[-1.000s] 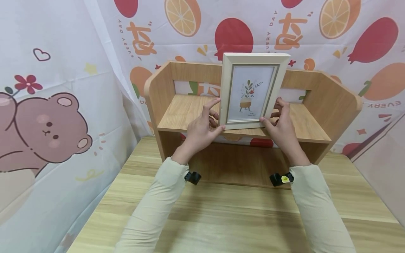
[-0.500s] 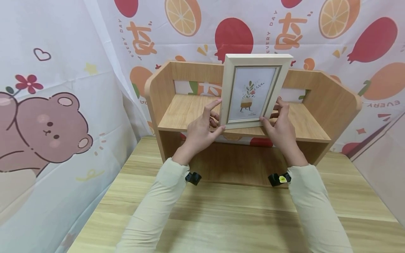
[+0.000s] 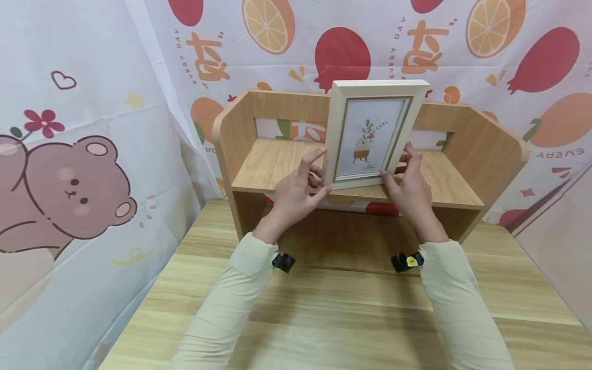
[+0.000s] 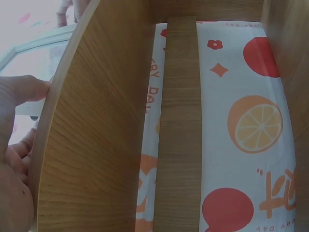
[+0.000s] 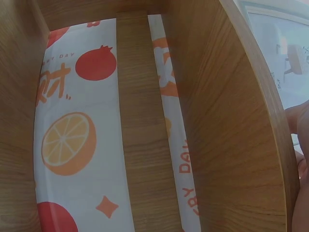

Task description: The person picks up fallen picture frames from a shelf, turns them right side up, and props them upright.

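A cream picture frame (image 3: 368, 136) with a potted-plant print stands on the upper board of a wooden desktop shelf (image 3: 277, 159), near its front edge. It faces the person and is turned slightly. My left hand (image 3: 296, 187) holds its lower left side, thumb at the bottom corner and index finger along the edge. On the lower right, my right hand (image 3: 409, 190) grips the frame with the thumb on its front and the other fingers partly hidden behind. In both wrist views the shelf board fills most of the picture, with part of each hand and the frame at the side.
The shelf stands on a light wood-grain table (image 3: 333, 318), against a fruit-print curtain (image 3: 342, 56). A lower compartment (image 3: 347, 236) lies open below the hands. Upright side panels (image 3: 490, 149) bound the upper board. A bear-print curtain (image 3: 76, 190) hangs at the left.
The frame has shifted slightly to the right and turned a little, showing more of its left side. The left hand has moved slightly right with it; both hands keep their hold.
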A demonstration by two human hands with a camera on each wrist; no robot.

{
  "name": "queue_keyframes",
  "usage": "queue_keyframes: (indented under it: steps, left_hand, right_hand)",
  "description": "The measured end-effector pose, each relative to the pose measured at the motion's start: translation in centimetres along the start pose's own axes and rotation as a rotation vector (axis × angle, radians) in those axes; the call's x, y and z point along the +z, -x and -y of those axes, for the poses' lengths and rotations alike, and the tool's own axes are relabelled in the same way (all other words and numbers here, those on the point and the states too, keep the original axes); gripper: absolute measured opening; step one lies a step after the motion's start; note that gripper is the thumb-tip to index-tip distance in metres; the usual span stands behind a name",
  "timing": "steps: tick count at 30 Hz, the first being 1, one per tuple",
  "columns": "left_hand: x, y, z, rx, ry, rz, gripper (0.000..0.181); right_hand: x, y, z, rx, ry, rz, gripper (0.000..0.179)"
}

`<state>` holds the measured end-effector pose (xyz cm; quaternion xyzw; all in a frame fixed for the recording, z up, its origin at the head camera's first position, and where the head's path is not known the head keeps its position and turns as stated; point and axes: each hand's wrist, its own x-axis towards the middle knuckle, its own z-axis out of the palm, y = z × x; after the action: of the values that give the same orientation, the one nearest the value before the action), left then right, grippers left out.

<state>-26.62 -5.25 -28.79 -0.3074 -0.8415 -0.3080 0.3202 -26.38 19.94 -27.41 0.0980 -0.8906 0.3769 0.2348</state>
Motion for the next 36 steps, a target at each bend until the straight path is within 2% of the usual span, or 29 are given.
queue_keyframes:
  steps: [9,29,36]
  left_hand:
    - [0.2,0.1,0.0,0.038,-0.022,-0.028,0.072]
    - [0.9,0.1,-0.5,0.092,-0.021,-0.090,0.073]
    - [1.2,0.0,-0.9,0.100,-0.049,-0.114,0.074]
  right_hand:
    - [0.0,-0.1,0.5,0.061,0.009,0.012,0.069]
    - [0.0,-0.8,0.8,0.112,0.024,0.014,0.066]
    - [0.0,-1.1,1.2,0.139,0.033,0.016,0.062]
